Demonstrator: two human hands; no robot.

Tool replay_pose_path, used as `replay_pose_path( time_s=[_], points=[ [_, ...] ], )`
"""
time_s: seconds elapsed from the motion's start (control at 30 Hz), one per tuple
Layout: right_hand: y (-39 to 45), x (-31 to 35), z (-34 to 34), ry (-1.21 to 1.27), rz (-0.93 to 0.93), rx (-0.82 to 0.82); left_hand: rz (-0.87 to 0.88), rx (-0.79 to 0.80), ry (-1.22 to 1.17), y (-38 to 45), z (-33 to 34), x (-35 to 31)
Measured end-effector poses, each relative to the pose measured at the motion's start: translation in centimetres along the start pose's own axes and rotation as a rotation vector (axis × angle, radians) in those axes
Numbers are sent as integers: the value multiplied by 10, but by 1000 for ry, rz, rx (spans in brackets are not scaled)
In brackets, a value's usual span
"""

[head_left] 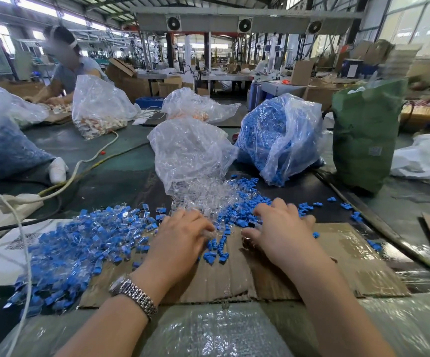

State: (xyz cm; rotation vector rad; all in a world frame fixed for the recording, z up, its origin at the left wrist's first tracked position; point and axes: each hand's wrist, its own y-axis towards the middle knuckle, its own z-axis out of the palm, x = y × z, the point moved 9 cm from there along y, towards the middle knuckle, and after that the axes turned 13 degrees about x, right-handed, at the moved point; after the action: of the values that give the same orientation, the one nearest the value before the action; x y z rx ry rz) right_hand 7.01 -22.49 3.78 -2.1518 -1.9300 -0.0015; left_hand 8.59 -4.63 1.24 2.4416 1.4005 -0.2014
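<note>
Pinches a small clear plastic piece (209,234) between thumb and curled fingers of left hand (183,235), near centre; blurred at the tips. Rests right hand (282,228) just right of it, fingers spread and bent over loose small blue plastic clips (244,215); cannot tell whether anything is gripped. Wears a silver metal wristwatch (134,295) on the left wrist. Works over a flat brown cardboard sheet (350,266), with more blue clips lying between both hands. Reaches toward a heap of clear plastic shells (203,195) spilling from a crumpled transparent plastic bag (190,150) just beyond the fingertips. Keeps a wide pile of joined blue-and-clear parts (79,243) at near left. Farther right: transparent bag stuffed with blue clips (278,137), then a tall green woven sack (366,135). Far left: another person (67,70) at the same table.
</note>
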Motion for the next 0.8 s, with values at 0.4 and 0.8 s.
replay_pose_path(
  time_s=[0.4,0.8],
  points=[
    [32,57,20,-167,-237,10,-53,-111,-240,-7,-20,3],
    [20,29,1,693,-386,-143,-185,-33,-799,-12,-17,20]
  ],
)
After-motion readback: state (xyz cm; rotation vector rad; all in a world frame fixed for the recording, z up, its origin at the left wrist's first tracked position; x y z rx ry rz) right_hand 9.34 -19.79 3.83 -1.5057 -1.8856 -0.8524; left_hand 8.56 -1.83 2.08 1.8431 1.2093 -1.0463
